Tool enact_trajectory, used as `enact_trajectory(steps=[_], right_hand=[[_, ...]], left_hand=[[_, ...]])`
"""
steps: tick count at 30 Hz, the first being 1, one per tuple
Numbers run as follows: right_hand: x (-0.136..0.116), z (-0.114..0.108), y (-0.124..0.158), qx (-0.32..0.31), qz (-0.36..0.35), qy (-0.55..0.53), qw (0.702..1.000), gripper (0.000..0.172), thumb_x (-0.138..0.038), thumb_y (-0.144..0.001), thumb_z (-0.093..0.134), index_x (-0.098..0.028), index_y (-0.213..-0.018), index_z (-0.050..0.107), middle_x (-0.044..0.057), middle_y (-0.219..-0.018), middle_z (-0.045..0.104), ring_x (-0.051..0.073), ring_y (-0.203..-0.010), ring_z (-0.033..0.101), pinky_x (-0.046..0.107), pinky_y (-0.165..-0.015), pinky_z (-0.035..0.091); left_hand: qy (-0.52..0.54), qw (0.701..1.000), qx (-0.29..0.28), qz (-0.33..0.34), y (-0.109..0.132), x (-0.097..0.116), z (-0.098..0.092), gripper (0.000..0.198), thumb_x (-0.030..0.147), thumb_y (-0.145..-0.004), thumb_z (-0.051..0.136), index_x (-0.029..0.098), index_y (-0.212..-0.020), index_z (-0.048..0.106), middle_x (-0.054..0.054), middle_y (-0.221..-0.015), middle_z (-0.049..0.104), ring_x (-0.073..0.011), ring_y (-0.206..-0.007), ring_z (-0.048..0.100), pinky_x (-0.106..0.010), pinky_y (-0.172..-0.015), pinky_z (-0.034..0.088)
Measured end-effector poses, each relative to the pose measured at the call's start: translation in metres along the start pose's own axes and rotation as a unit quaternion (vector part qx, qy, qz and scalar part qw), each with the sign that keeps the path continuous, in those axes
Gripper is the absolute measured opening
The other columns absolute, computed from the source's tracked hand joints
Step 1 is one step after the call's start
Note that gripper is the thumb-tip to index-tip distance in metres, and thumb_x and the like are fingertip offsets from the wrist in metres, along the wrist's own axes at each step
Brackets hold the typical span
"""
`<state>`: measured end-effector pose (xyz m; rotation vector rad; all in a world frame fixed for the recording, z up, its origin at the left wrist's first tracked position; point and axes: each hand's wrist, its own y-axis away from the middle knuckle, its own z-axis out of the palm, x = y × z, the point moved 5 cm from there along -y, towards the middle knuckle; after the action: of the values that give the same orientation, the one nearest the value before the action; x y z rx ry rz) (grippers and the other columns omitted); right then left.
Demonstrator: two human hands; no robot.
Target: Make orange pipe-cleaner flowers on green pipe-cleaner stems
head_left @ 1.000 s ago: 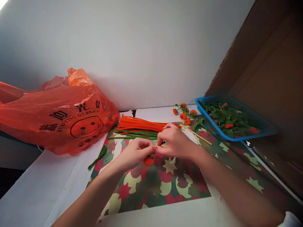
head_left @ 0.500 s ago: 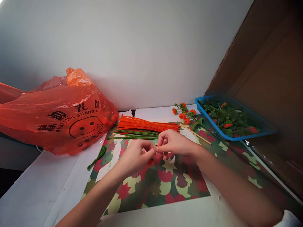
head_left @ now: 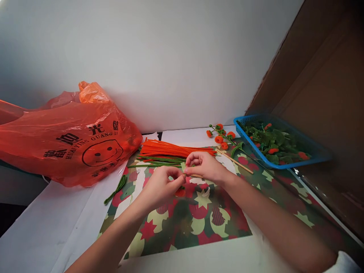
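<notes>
While the left hand (head_left: pixel 163 185) is pinched shut around a small orange flower (head_left: pixel 180 192), mostly hidden with its bloom peeking out at 6 o'clock, the right hand (head_left: pixel 209 167) has thumb and index pressed together right at the left's fingertips, can't tell on what. Going round from there, orange strips (head_left: pixel 170 148) and green strips (head_left: pixel 162 162) lie around 11 o'clock, a flower sprig (head_left: pixel 218 139) at 2, a blue basket (head_left: pixel 274 166) of leaves closer to 3, and a big orange bag (head_left: pixel 71 144) between 9 and 10.

Orange flower (head_left: pixel 180 192), star-patterned mat (head_left: pixel 182 227)
</notes>
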<state>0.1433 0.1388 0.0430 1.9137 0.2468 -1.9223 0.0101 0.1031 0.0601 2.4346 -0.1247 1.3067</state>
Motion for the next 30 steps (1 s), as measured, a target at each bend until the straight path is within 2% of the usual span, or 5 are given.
enact_trajectory(steps=[8,16,18,24,30], right_hand=[[-0.009,-0.004,0.001,-0.007,-0.061,-0.056,0.996,0.029,-0.017,-0.065,0.074,-0.018,-0.082,0.051,-0.006,-0.066,0.062,0.009,-0.059,0.061,0.023,-0.059,0.049],[-0.014,0.000,0.004,-0.084,-0.087,-0.152,0.981,0.039,-0.025,-0.066,0.078,-0.021,-0.087,0.046,-0.007,-0.070,0.062,0.009,-0.054,0.062,0.023,-0.053,0.050],[-0.016,-0.001,0.005,-0.082,-0.092,-0.128,0.984,0.036,-0.025,-0.067,0.077,-0.021,-0.086,0.046,-0.006,-0.070,0.062,0.009,-0.053,0.060,0.022,-0.052,0.049],[-0.030,-0.010,0.011,0.021,-0.158,0.083,0.984,0.022,-0.011,-0.068,0.066,-0.018,-0.079,0.049,-0.004,-0.070,0.060,0.010,-0.065,0.059,0.023,-0.063,0.048],[-0.029,-0.008,0.013,0.032,-0.173,0.119,0.977,0.016,-0.012,-0.070,0.060,-0.019,-0.079,0.049,-0.004,-0.070,0.059,0.012,-0.065,0.060,0.025,-0.062,0.049]], left_hand=[[0.255,0.965,-0.063,0.007,-0.015,-0.009,0.010,0.021,0.030,-0.073,0.056,0.016,-0.060,0.063,-0.002,-0.068,0.059,-0.0145,-0.069,0.052,-0.024,-0.067,0.041],[0.544,0.831,-0.118,0.019,-0.012,-0.013,0.048,0.025,0.035,-0.071,0.066,0.017,-0.059,0.054,0.001,-0.065,0.049,-0.0113,-0.065,0.045,-0.029,-0.076,0.045],[0.525,0.843,-0.116,0.019,-0.013,-0.016,0.052,0.027,0.040,-0.071,0.068,0.016,-0.063,0.057,0.000,-0.069,0.052,-0.0122,-0.066,0.047,-0.029,-0.072,0.044],[0.265,0.961,-0.014,0.077,-0.018,-0.011,0.025,0.026,0.040,-0.077,0.064,0.015,-0.071,0.065,-0.002,-0.073,0.060,-0.0155,-0.073,0.052,-0.026,-0.070,0.040],[0.213,0.973,0.027,0.085,-0.015,-0.004,0.011,0.020,0.032,-0.078,0.057,0.016,-0.072,0.066,-0.002,-0.074,0.064,-0.0172,-0.078,0.056,-0.026,-0.073,0.041]])
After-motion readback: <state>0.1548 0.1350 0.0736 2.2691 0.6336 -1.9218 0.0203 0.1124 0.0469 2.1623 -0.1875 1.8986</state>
